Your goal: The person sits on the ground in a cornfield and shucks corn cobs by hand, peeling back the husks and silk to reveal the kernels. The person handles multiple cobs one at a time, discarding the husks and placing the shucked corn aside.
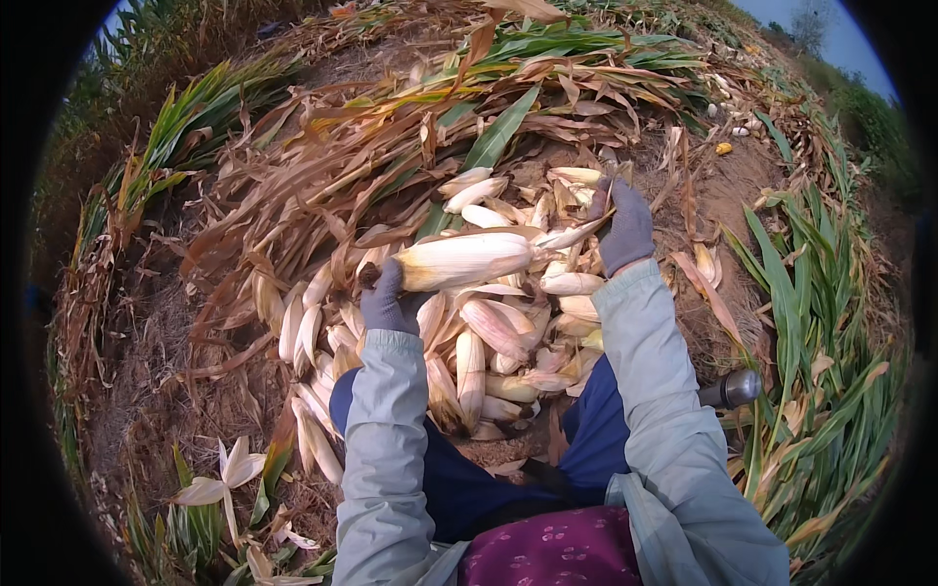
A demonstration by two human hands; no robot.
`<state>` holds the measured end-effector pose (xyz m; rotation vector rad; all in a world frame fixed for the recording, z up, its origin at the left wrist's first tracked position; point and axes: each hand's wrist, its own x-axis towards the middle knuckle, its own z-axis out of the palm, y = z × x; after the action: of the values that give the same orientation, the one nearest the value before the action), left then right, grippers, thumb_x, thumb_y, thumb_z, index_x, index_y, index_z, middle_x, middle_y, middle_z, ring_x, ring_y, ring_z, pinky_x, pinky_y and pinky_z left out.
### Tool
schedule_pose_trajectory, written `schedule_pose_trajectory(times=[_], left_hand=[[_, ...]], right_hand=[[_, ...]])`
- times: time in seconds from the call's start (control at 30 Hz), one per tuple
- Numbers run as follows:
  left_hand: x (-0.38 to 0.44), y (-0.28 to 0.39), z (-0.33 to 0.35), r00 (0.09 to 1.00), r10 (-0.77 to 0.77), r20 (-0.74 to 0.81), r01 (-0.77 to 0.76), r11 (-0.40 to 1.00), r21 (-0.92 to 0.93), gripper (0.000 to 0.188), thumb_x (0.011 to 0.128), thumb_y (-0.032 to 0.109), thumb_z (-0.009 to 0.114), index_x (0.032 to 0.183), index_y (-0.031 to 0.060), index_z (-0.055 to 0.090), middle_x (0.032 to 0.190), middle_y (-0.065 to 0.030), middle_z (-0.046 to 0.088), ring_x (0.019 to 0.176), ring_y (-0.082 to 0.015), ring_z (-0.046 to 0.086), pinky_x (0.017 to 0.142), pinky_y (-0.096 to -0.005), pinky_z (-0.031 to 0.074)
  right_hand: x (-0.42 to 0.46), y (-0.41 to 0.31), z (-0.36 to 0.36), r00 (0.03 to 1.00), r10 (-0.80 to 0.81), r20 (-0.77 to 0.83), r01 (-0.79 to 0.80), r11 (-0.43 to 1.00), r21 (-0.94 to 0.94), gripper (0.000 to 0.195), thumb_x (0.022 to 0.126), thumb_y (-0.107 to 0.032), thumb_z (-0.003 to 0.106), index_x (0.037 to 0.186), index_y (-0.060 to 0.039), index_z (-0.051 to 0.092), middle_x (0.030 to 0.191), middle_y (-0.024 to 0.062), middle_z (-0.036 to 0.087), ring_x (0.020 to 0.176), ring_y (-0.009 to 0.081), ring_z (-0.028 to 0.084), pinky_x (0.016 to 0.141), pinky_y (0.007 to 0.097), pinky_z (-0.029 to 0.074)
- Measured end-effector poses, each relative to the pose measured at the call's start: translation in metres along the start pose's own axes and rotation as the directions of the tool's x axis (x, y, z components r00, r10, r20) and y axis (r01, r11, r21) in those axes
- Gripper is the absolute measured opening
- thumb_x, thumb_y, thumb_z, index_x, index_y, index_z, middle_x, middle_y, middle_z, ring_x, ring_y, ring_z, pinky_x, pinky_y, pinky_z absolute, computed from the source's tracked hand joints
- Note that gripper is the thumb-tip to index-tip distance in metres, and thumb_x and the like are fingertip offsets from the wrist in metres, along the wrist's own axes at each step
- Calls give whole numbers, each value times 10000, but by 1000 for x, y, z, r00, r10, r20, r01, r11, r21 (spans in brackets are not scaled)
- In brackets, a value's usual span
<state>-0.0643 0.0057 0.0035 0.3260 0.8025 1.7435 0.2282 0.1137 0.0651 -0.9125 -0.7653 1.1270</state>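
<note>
An ear of corn in its pale husk (469,260) lies across the view between my gloved hands. My left hand (387,300) grips its browned butt end, thumb on top, the fingers hidden beneath. At the other end, my right hand (626,223) pinches the dry husk tip, which is drawn out to a thin twist. Below them a heap of husked-over corn ears (498,329) spreads between my knees, some husks tinged pink. More white ears (476,194) lie just beyond the held one.
Cut dry corn stalks (293,198) are piled ahead and to the left. Green corn leaves (799,293) line the right side. A metal flask-like cylinder (736,388) lies by my right leg. One bare yellow cob (724,148) sits on the soil farther right, near peeled husks.
</note>
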Motion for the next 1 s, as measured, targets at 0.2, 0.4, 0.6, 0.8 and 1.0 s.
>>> schedule_pose_trajectory(times=[0.2,0.4,0.6,0.8,1.0], left_hand=[[1,-8,-9,963,264,-51,-246,941,235,313,726,-34,693,1002,61,579,918,-57,620,784,-136,597,696,-244,505],[-8,-11,6,963,238,124,-263,930,256,351,710,-52,644,1046,9,566,1031,-118,609,903,-195,594,805,-295,496],[-10,-11,8,961,153,230,-202,957,210,475,671,-64,606,1138,-55,522,1124,-176,582,1018,-268,580,888,-358,482],[-13,-5,12,940,103,325,-178,961,211,534,617,-79,603,1146,-69,530,1169,-166,567,1068,-258,554,914,-348,457],[-16,-8,10,932,35,360,-156,937,311,594,553,-90,551,1147,-69,545,1192,-173,558,1092,-264,545,930,-342,441]], right_hand=[[-20,-7,16,909,-313,274,378,349,-858,463,757,-196,648,1173,-46,508,1115,137,569,992,274,571,866,331,446],[-64,29,55,635,268,724,514,553,-656,665,707,-435,691,1259,-127,486,1256,119,504,1149,267,498,973,349,386],[-63,45,62,589,277,760,353,757,-550,436,776,-322,664,1151,-112,587,1129,97,579,1071,236,547,930,316,419],[-65,43,62,461,47,886,794,424,-436,314,782,-222,614,1080,-125,634,1025,87,621,973,251,577,844,325,467],[-74,42,71,500,211,840,844,99,-527,216,773,-269,579,932,-144,652,868,73,622,808,254,605,715,359,494]])
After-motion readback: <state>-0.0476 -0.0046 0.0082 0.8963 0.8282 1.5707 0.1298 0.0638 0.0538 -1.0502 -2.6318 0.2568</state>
